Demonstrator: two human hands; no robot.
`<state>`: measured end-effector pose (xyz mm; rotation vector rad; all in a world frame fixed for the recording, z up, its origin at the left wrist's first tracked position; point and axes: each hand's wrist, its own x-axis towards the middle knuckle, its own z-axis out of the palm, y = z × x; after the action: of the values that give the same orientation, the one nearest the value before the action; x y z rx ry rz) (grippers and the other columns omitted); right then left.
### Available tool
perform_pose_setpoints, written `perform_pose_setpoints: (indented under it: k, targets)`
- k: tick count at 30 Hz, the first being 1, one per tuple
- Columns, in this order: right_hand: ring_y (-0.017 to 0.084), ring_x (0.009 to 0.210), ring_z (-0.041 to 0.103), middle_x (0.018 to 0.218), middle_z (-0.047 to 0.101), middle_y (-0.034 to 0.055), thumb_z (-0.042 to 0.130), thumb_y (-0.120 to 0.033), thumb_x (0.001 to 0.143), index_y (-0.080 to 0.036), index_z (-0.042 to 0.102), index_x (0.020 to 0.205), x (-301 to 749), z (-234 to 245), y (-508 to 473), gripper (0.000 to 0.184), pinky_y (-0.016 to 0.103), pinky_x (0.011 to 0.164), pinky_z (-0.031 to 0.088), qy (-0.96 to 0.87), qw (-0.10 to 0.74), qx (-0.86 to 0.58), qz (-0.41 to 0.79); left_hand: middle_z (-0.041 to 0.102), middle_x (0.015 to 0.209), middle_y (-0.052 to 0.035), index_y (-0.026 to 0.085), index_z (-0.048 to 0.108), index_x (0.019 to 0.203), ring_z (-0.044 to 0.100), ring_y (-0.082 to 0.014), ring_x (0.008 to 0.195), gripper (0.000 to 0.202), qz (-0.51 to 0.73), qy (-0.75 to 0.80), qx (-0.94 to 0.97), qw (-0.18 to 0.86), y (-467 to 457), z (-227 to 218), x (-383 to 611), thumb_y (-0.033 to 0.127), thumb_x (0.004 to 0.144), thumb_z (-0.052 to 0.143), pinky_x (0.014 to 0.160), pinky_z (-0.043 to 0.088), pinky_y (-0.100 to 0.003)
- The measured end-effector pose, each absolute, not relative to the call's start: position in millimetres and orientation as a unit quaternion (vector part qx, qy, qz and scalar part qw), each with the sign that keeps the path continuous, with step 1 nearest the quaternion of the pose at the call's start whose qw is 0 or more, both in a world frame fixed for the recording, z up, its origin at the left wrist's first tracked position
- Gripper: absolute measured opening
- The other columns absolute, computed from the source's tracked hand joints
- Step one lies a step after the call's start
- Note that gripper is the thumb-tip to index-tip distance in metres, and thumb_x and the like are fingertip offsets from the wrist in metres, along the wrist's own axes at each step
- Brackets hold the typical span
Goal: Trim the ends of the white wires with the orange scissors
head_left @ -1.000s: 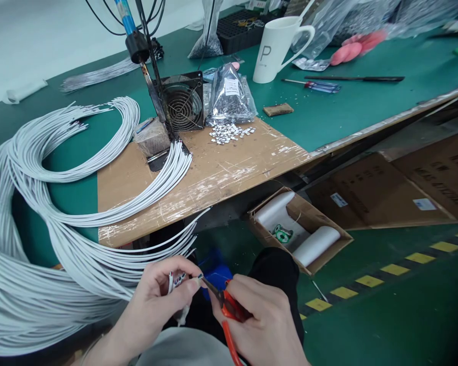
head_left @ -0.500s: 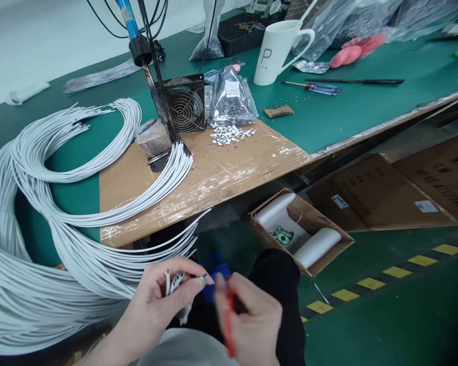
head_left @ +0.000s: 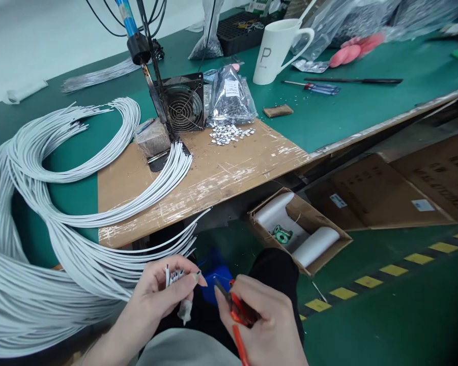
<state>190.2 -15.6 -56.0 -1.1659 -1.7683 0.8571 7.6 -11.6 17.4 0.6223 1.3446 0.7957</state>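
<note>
Between thumb and fingers, my left hand (head_left: 168, 290) pinches several white cables (head_left: 173, 276) whose cut ends show small coloured wires. Part of one finger on that hand has a whitish covering (head_left: 185, 311). To its right, my right hand (head_left: 261, 320) is wrapped round red-handled cutters (head_left: 239, 311). Their dark jaws point up and left, a short gap from my left fingertips. Both hands are above my lap, in front of the bench edge. A large bundle of white cables (head_left: 72, 264) hangs over the bench on the left.
On the cardboard sheet (head_left: 213, 178) stand a soldering iron (head_left: 152, 86), a fan (head_left: 183, 101) and a pile of small white-and-metal parts (head_left: 231, 134). Behind are a plastic bag (head_left: 232, 104) and a white mug (head_left: 277, 53). An open carton (head_left: 328, 254) sits below the bench, on the right.
The cutters in my right hand have moved away from my left fingertips, to the right and slightly down, and their jaws now show. My left hand keeps its pinch on the cables.
</note>
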Motion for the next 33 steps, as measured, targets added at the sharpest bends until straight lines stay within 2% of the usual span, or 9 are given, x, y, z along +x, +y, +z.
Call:
perform_pose_setpoints:
  k: [5,12,20,27,33]
  targets:
    - [0.009,0.048,0.031,0.057,0.033,-0.0059,0.056,-0.008,0.082,-0.023,0.026,0.063,189,-49,-14,0.039,0.025,0.046,0.024,-0.744,0.399,-0.456,0.284,0.054,0.057,0.0044,0.015,0.075,0.081,0.016,-0.0034,0.046,0.042,0.350,0.603,0.287,0.657,-13,16,8,0.056,0.079,0.085,0.044,0.008,-0.022]
    - [0.009,0.049,0.033,0.057,0.036,-0.0057,0.057,-0.010,0.082,-0.023,0.025,0.067,187,-56,-17,0.038,0.026,0.048,0.024,-0.745,0.390,-0.463,0.280,0.053,0.056,0.0055,0.016,0.073,0.083,0.015,-0.0026,0.044,0.039,0.359,0.605,0.294,0.647,-15,14,6,0.053,0.080,0.085,0.043,0.006,-0.021]
    - [0.008,0.047,0.034,0.055,0.036,-0.0056,0.055,-0.010,0.084,-0.023,0.023,0.065,189,-52,-15,0.039,0.025,0.046,0.025,-0.749,0.384,-0.469,0.267,0.052,0.056,0.0058,0.016,0.070,0.078,0.016,-0.0023,0.043,0.039,0.349,0.586,0.266,0.682,-10,18,5,0.050,0.076,0.089,0.042,0.007,-0.020]
    - [0.008,0.047,0.035,0.055,0.037,-0.0057,0.054,-0.009,0.084,-0.023,0.022,0.067,189,-43,-12,0.039,0.024,0.045,0.027,-0.762,0.367,-0.459,0.270,0.048,0.055,0.0072,0.016,0.074,0.078,0.017,-0.0018,0.042,0.033,0.364,0.555,0.302,0.684,-11,12,1,0.046,0.081,0.087,0.041,0.012,-0.018]
    - [0.008,0.047,0.032,0.055,0.035,-0.0062,0.052,-0.008,0.085,-0.023,0.021,0.067,188,-46,-14,0.039,0.024,0.045,0.027,-0.756,0.386,-0.454,0.271,0.050,0.055,0.0067,0.017,0.076,0.080,0.020,-0.0028,0.043,0.028,0.365,0.553,0.321,0.677,-11,10,0,0.043,0.083,0.085,0.041,0.016,-0.018]
